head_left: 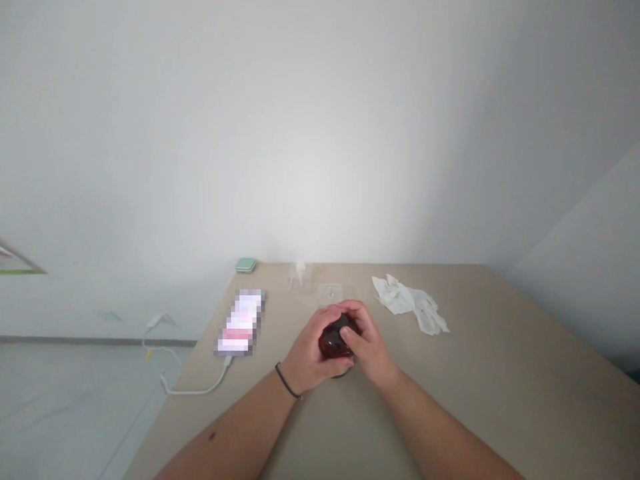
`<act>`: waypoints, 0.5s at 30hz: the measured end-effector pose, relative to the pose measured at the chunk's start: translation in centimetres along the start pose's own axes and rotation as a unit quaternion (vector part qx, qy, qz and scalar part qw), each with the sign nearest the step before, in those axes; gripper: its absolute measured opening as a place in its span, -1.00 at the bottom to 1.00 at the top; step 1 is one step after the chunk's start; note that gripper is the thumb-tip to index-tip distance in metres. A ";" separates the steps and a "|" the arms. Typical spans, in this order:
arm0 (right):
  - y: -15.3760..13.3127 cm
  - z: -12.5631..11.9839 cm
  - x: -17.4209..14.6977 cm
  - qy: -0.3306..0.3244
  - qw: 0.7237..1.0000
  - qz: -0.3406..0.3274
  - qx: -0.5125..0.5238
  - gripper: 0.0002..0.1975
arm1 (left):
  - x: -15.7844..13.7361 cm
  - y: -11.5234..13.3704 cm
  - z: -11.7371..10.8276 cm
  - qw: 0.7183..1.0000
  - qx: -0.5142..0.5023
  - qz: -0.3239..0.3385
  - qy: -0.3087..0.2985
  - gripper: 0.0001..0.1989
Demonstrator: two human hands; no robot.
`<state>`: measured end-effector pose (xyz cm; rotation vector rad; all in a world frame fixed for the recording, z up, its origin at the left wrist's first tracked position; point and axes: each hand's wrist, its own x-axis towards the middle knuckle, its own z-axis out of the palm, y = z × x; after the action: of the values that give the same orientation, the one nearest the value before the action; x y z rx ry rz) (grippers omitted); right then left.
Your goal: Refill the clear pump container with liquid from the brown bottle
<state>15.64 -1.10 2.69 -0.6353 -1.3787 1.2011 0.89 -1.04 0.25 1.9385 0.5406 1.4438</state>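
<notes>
Both hands are wrapped around a glossy, dark red rounded object (332, 343) over the middle of the table; its exact kind I cannot make out. My left hand (311, 357) cups it from the left, with a black band at the wrist. From the other side, my right hand (371, 348) closes round it, the thumb pressed on its dark upper part. Fingers hide much of the object. Just beyond the hands lies a small clear plastic piece (330, 292).
Crumpled white tissues (413, 306) lie to the right. Farther back is a clear plastic container (301, 281), near a green case (245, 265) at the back left corner. A phone (241, 322) with a white cable (200, 391) lies left. A wall (320, 133) borders the table (480, 373).
</notes>
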 end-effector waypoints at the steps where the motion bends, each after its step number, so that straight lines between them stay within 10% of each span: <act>1: 0.0 0.0 0.0 0.003 1.000 0.007 0.000 -0.64 | 0.0 0.0 0.0 1.000 0.000 0.000 -0.001 -0.31; 15: 0.2 -0.1 0.0 0.005 1.000 -0.006 -0.011 -0.63 | 0.1 0.0 0.0 1.000 0.001 0.007 -0.002 -0.30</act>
<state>15.65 -0.99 2.51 -0.6456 -1.3874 1.1738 0.90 -0.99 0.36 1.9503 0.5284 1.4488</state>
